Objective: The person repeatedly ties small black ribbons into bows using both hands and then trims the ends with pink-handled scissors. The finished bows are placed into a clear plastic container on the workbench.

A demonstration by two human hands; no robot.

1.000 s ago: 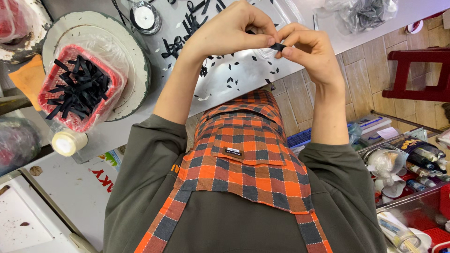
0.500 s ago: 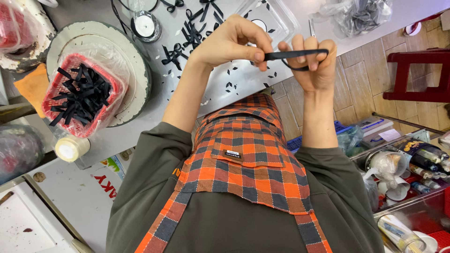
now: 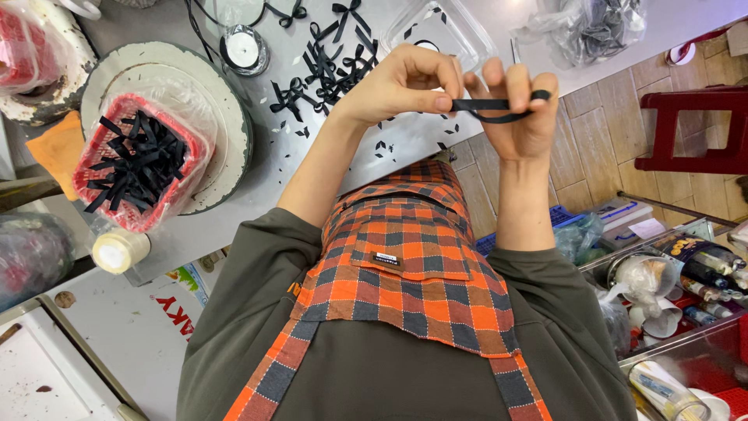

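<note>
Black ribbon [image 3: 487, 109], a narrow flat strip, is stretched between the two hands above the near edge of the grey worktop [image 3: 389, 148]. The left hand [image 3: 401, 82] pinches one end between thumb and forefinger, fingertips pressed together on it; the right hand [image 3: 518, 109] has its fingers curled shut over the other end, and a slack loop of the strip sags just beneath the taut part. The ribbon looks matte, even in width and unfrayed where it shows. The worktop's edge runs on a slant from about 8 o'clock to 2 o'clock; past it, at 3 o'clock, lies tiled floor with a dark red stool [image 3: 693, 125] well apart from the hands. Directly under the hands the surface is bare apart from small black snippets [image 3: 386, 146]. At 11 o'clock, near the left hand, lies a heap of finished black bows [image 3: 327, 66], and beyond it a white spool [image 3: 243, 48]. At 9 o'clock a red basket [image 3: 140, 160] lined with clear plastic holds cut black strips and sits on a round pale plate [image 3: 226, 117]. A clear plastic tray [image 3: 436, 27] stands at 12 o'clock.
</note>
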